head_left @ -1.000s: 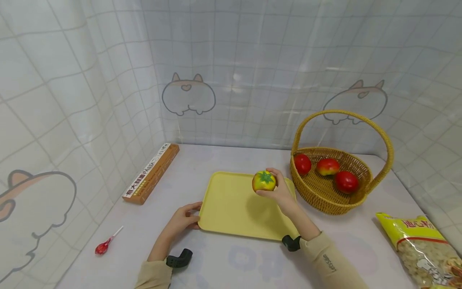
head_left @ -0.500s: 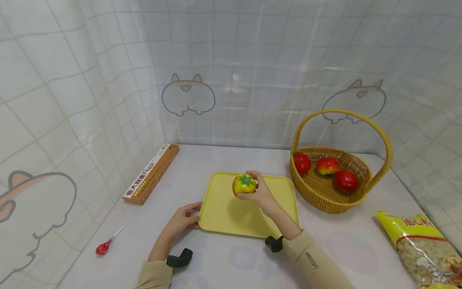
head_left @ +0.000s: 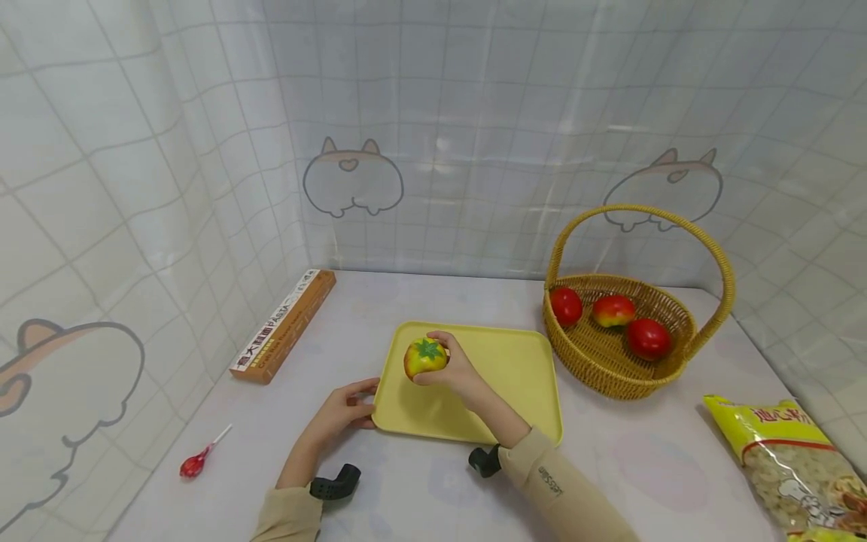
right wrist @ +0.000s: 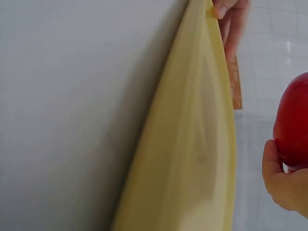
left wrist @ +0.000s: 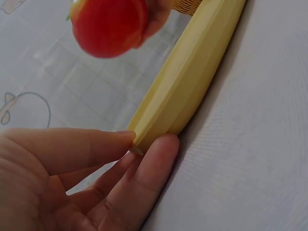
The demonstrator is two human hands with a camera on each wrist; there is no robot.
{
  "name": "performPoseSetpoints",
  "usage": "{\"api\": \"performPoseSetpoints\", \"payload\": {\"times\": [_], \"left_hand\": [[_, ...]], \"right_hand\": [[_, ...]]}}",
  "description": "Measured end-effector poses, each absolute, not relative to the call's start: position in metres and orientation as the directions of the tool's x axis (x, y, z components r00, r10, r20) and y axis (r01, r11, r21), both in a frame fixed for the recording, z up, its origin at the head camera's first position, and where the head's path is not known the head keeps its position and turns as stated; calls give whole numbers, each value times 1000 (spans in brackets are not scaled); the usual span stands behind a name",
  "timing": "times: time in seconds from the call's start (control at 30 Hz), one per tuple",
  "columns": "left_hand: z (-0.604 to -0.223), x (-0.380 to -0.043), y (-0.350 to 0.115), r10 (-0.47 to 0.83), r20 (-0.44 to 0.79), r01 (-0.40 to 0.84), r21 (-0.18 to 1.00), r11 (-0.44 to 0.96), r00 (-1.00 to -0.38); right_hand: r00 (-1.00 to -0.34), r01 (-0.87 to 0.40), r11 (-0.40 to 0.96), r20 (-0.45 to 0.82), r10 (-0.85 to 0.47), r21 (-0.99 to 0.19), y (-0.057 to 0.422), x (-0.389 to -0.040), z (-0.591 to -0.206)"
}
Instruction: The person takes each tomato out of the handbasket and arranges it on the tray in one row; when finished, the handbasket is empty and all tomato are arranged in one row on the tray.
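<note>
My right hand [head_left: 462,379] grips a tomato [head_left: 424,361], red on the sides and yellow round its green leafy top. It is held above the left part of a yellow rectangular tray [head_left: 504,380]; in the left wrist view the tomato [left wrist: 109,26] is clear of the tray. My left hand [head_left: 342,411] pinches the tray's left edge, with the thumb on the rim and a finger under it, as the left wrist view shows. Only part of the tomato [right wrist: 294,122] and the right hand [right wrist: 288,187] appears in the right wrist view.
A wicker basket [head_left: 596,382] with a tall handle stands at the back right, holding three red fruits [head_left: 649,339]. A pasta box [head_left: 287,324] lies back left, a red lollipop [head_left: 196,461] front left. At the right edge lies a bag of pasta [head_left: 792,467].
My right hand has carried the tomato leftward over the tray, from its right part to its left part, and slightly nearer to me. The left hand has stayed at the tray's edge.
</note>
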State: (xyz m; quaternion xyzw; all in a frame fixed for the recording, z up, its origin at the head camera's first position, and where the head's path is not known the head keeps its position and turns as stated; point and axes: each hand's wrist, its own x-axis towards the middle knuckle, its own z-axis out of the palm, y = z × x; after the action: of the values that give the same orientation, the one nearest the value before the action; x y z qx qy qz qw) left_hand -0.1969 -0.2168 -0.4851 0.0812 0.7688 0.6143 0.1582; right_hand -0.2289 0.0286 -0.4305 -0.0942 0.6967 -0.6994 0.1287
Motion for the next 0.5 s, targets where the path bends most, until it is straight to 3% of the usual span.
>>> {"api": "performPoseSetpoints", "payload": {"times": [0.3, 0.5], "left_hand": [[-485, -197, -216, 308, -164, -93, 968, 231, -937], [-486, -198, -216, 303, -185, -119, 968, 222, -935]], "right_hand": [[-946, 71, 96, -97, -310, -993, 10, -219, -413], [-946, 35, 199, -97, -308, -979, -4, -231, -438]]}}
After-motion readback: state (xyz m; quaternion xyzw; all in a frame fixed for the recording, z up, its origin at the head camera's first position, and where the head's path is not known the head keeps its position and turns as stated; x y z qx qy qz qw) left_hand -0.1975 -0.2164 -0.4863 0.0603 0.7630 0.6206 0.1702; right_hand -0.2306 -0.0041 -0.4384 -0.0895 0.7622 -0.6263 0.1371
